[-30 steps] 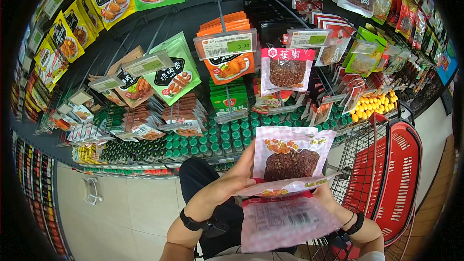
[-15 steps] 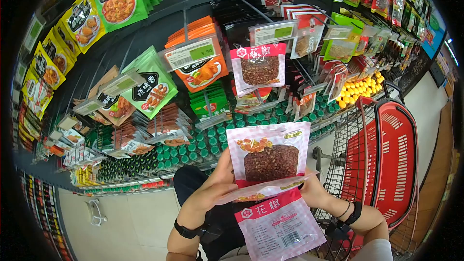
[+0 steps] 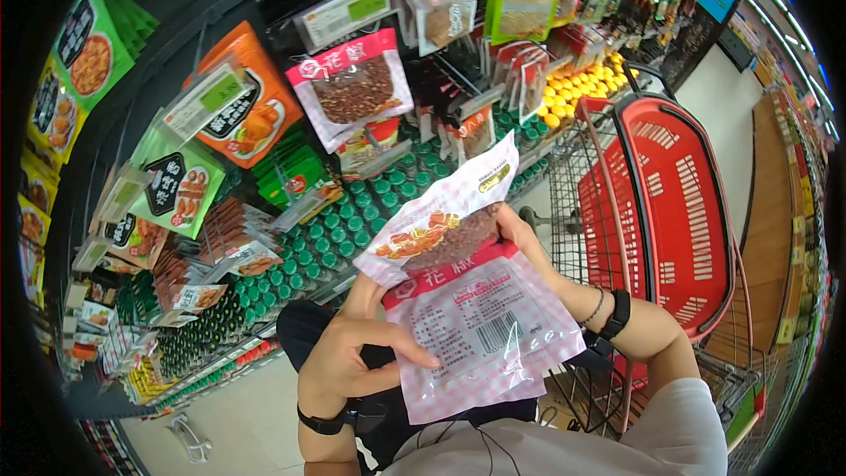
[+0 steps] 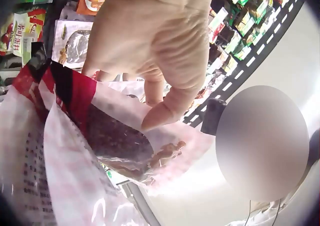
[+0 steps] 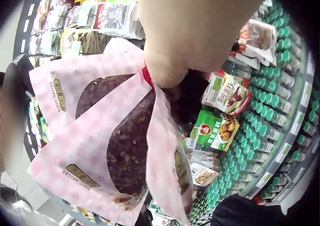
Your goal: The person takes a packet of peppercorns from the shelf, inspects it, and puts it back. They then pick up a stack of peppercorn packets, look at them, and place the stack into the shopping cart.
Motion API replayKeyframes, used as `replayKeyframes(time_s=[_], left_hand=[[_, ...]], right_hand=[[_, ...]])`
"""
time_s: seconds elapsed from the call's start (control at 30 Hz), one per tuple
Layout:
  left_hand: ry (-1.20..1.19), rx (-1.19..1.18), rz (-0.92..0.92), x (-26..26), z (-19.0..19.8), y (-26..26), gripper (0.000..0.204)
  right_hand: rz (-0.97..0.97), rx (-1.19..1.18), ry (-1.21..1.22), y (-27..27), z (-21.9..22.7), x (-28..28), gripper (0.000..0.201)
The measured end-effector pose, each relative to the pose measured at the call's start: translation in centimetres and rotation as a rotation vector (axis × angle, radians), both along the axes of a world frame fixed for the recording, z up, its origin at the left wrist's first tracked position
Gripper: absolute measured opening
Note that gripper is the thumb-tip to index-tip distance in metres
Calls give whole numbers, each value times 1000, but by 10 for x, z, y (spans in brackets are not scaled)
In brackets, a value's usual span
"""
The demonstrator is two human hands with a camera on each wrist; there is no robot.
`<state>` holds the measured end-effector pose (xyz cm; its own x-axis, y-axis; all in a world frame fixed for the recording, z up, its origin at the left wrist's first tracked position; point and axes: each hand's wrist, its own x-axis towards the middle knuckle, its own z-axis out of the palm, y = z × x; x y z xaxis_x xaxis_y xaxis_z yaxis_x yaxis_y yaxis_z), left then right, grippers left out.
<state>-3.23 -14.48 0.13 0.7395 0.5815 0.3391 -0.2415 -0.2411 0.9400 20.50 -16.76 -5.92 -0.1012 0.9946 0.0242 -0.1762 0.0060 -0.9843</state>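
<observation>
Pink-and-white checked bags of Sichuan peppercorns are held between both hands. One bag point(image 3: 436, 242) tilts up toward the shelf, its dark contents behind a clear window. Another bag point(image 3: 480, 335) hangs toward the body, back label and barcode facing up. The left hand point(image 3: 348, 357) grips the bags at their left side, one fingertip lying on the barcode bag; the left wrist view shows that hand point(image 4: 150, 46) with its thumb on the pack. At the red headers, the right hand point(image 3: 524, 242) grips the bags, its fingers partly hidden; in the right wrist view, bags point(image 5: 125, 141) fan out below it.
A matching peppercorn bag point(image 3: 352, 88) hangs on the rack ahead, beside an orange seasoning packet point(image 3: 242, 101). Rows of green-capped bottles point(image 3: 352, 220) stand below. To the right is a wire cart point(image 3: 564, 211) with a red basket point(image 3: 679, 211).
The head view has turned right, so the shelf shifts left. The upper bag has tilted, and the left hand has moved down so its fingertip lies over the barcode bag.
</observation>
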Motion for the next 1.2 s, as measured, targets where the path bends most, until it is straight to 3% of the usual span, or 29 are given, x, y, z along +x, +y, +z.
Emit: replayKeyframes(time_s=[0.07, 0.13, 0.17, 0.4, 0.47, 0.5, 0.57, 0.67, 0.77, 0.8, 0.87, 0.97, 1.0, 1.07, 1.13, 1.2], left_hand=[[15, 20, -6, 0, -1, -1, 37], [83, 33, 23, -1, 0, -3, 37], [86, 31, 22, -1, 0, -3, 37], [113, 35, 38, -1, 5, -4, 39], [112, 29, 36, -1, 5, -4, 39], [111, 35, 25, -2, 5, -3, 39], [111, 43, 11, -2, 3, -2, 39], [107, 57, 2, -2, 0, -5, 38], [220, 136, 65, -2, -1, -15, 38], [289, 219, 33, 3, 3, -20, 41], [419, 317, 46, 16, 6, -39, 44], [612, 503, 37, 29, 11, -68, 45], [406, 562, 52, 35, 15, -70, 63], [320, 583, 134, 46, 22, -85, 43], [370, 549, 63, 43, 13, -94, 42], [488, 463, 38, 31, -3, -103, 40]], right_hand=[[5, -47, 92, 1, 3, 2, 44], [11, -254, 458, -1, 23, -1, 34], [-13, -95, 181, -4, 25, -3, 37], [-20, 25, 25, -6, 25, -3, 40], [33, -109, 390, -4, 26, -2, 41], [33, -108, 392, -4, 25, -2, 41], [7, -28, 124, -5, 22, -3, 40], [24, 69, -52, -2, 13, -1, 36], [160, 47, -98, 6, 9, 14, 33], [125, 59, -93, 9, 6, 18, 33], [406, -354, 676, 11, -1, 27, 36], [390, -310, 728, 0, 6, 25, 37], [423, -332, 752, -7, 15, 27, 36], [493, -373, 804, -23, 33, 30, 35], [587, -417, 849, -36, 40, 31, 34], [549, -346, 828, -38, 33, 29, 34]])
